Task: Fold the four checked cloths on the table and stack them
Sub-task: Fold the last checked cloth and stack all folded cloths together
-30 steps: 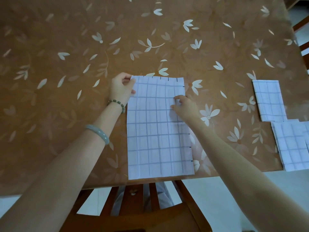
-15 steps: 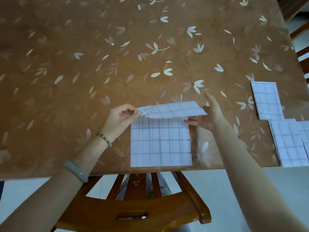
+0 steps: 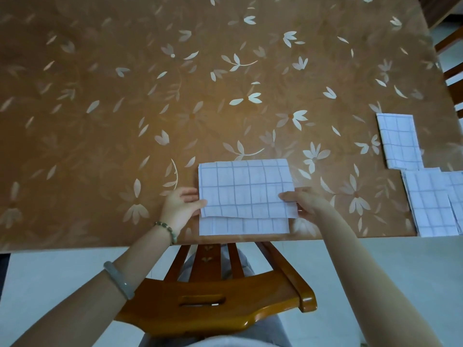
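Left fingers (image 3: pixel 191 195): curled at the left edge of the checked cloth (image 3: pixel 245 189); thumb on top of the upper layer; the left hand (image 3: pixel 181 209) pinches that layer
Right fingers (image 3: pixel 288 196): curled at the right edge of the same layer; thumb on top; the right hand (image 3: pixel 305 204) pinches it too
Checked cloth: on the worktop (image 3: pixel 150 96) at its near edge, between the hands; doubled over; the upper layer ends slightly skew and short of the near hem, so a strip of the lower layer shows
Folded cloth (image 3: pixel 399 141): far right, flat, well apart from the hands
Overlapping cloths (image 3: pixel 431 201): near right, just beside the folded cloth; partly cut off by the frame
Left arm: bead bracelet (image 3: pixel 166 229); pale bangle (image 3: pixel 120 279)
Chair (image 3: pixel 213 294): wooden, below the near edge
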### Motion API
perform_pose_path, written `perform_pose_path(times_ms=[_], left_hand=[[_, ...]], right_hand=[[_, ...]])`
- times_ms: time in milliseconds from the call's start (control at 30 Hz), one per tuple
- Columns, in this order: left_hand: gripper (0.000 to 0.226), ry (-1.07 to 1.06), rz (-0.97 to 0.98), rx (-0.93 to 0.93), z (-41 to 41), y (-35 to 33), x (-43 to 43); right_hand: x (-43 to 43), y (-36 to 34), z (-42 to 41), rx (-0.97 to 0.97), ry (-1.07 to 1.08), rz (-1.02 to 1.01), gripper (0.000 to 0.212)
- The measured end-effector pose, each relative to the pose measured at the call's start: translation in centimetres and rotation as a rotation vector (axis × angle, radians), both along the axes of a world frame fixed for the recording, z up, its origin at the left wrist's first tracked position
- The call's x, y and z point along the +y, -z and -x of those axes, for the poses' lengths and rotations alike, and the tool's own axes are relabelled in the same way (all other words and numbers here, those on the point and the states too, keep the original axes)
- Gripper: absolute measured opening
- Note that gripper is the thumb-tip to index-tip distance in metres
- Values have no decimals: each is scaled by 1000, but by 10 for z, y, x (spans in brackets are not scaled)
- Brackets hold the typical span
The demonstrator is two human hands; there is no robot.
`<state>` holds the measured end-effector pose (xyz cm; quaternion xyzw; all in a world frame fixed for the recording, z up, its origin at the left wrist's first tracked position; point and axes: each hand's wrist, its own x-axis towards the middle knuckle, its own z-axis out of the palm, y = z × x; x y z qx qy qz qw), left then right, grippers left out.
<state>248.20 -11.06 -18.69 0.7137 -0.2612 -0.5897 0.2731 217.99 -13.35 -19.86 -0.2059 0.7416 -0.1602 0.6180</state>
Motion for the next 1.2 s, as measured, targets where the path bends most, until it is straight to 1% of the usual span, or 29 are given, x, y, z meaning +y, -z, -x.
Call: perform_pose_path(times_ms=[67,100,167,233,333,400,500,733,833,967,1000,1067,1100,1167,1200], left_hand=[[20,13,-52,31,-2,3,2],[16,25,-67,27,-3,6,2],[16,55,-101,1,-6,11,2],[20,87,-132,-36,-8,18,2],[16,143,-140,-93,-8,25,4],[11,182,-137,-138,-7,28,7],[12,224,-126,-213,-7,31,9],[17,296,-54,-339,-7,31,15],[21,373,-17,-442,-7,33,16],[23,451,32,-539,-6,36,17],[23,467,40,-556,-6,36,16],[24,510,57,-593,-5,33,16],[26,536,66,-620,-5,31,15],[29,593,123,-681,-7,28,12],[28,623,188,-710,-7,28,9]], right_hand=[[6,2,-3,55,-24,-1,32],[9,3,-4,85,-45,3,33],[12,5,-7,145,-92,12,31],[16,6,-10,208,-153,14,26],[22,7,-16,295,-239,22,16],[25,9,-17,342,-271,41,20],[29,11,-18,395,-298,61,26],[35,13,-21,471,-385,83,46],[35,12,-22,493,-407,107,50],[37,16,-21,512,-391,151,49],[38,16,-21,519,-401,159,45],[38,17,-21,528,-457,164,29],[38,15,-21,529,-482,155,26],[37,8,-21,588,-496,140,35],[35,3,-20,667,-478,164,37]])
